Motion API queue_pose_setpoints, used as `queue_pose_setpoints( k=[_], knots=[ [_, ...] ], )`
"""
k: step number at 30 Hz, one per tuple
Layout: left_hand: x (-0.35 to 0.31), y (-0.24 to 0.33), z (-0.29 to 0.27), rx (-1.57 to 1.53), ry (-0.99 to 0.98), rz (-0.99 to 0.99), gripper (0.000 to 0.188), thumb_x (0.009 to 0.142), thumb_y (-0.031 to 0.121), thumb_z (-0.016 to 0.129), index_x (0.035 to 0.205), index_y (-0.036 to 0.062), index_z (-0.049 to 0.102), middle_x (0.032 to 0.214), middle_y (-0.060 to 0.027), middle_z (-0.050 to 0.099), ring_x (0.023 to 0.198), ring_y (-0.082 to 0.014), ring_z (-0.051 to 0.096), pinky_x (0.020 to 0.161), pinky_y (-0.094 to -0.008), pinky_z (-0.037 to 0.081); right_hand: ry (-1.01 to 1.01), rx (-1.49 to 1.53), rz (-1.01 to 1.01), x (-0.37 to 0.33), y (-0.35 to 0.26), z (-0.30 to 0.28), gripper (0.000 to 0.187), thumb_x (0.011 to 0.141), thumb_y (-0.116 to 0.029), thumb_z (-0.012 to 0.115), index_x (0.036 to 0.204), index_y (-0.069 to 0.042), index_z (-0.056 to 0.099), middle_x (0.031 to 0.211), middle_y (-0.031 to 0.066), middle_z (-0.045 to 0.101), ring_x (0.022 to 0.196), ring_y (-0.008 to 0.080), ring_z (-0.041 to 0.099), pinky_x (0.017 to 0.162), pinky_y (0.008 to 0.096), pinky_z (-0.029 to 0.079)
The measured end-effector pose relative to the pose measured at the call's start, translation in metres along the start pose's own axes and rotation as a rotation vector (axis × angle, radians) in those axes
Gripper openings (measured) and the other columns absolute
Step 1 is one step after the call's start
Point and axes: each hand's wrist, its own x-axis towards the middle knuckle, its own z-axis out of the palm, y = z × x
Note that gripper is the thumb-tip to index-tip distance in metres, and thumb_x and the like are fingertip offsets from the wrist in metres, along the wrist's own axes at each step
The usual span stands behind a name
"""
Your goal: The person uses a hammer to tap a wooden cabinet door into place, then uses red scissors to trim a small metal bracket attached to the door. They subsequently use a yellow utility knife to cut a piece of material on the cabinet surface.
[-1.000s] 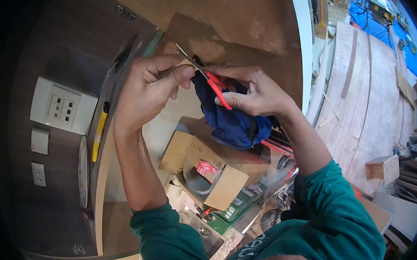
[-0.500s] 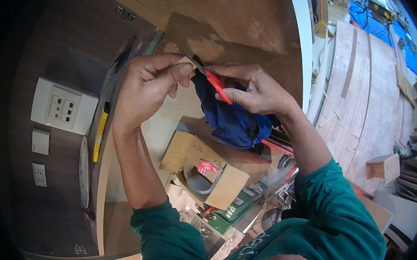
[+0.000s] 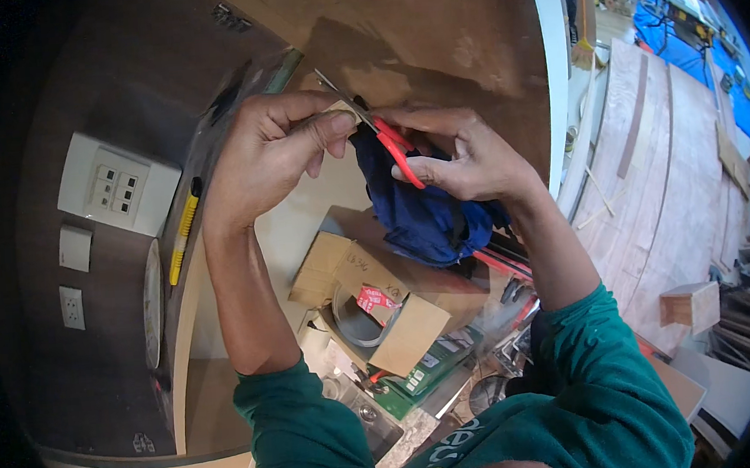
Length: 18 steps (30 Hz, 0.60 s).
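Observation:
My right hand (image 3: pixel 474 157) is closed around the red handles of a pair of scissors (image 3: pixel 400 156), thumb in front. Their blades point up and left, lying against a small, thin tan piece (image 3: pixel 344 106). That piece is pinched between the thumb and fingers of my left hand (image 3: pixel 257 160), which is right beside the blades. Most of the piece is hidden by the fingers, and its material cannot be made out. Below the scissors lies a crumpled dark blue cloth item (image 3: pixel 426 217).
An open cardboard box (image 3: pixel 412 331) holds a grey roll and a red packet. On the ledge at left are a yellow-and-black cutter (image 3: pixel 185 234) and a white oval object (image 3: pixel 152 306). A switch panel (image 3: pixel 119 184) is on the dark wall. Wooden boards (image 3: pixel 649 171) cover the floor at right.
The scissors' handles and blades look slightly farther apart, with both blade tips now showing. Both hands keep their hold, and the view has shifted a little.

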Motion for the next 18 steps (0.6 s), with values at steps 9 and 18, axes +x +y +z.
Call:
queue_pose_setpoints(
  k=[9, 18],
  knots=[
    [0.009, -0.009, 0.001, -0.067, 0.168, 0.156, 0.020, 0.091, 0.015, 0.068, 0.103, -0.0003, 0.073, 0.082, -0.0052, 0.071, 0.063, -0.0080, 0.056, 0.059, -0.0238, 0.046, 0.222, 0.058, 0.087, -0.022, -0.008, 0.009, 0.051, 0.084, -0.021, 0.072, 0.127, 0.003, 0.058, 0.106, 0.0180, 0.069, 0.094, 0.0226, 0.065, 0.089, 0.0338, 0.051],
    [-0.008, -0.033, 0.022, 1.146, 0.525, 0.368, 0.054, 0.083, 0.012, 0.071, 0.134, 0.0067, 0.054, 0.121, -0.0165, 0.061, 0.106, -0.0386, 0.057, 0.096, -0.0463, 0.042, -0.017, -0.225, 0.785, -0.275, 0.057, 0.013, 0.046, 0.081, -0.016, 0.067, 0.125, -0.001, 0.060, 0.099, 0.0200, 0.067, 0.090, 0.0278, 0.067, 0.079, 0.0379, 0.051]
  ],
)
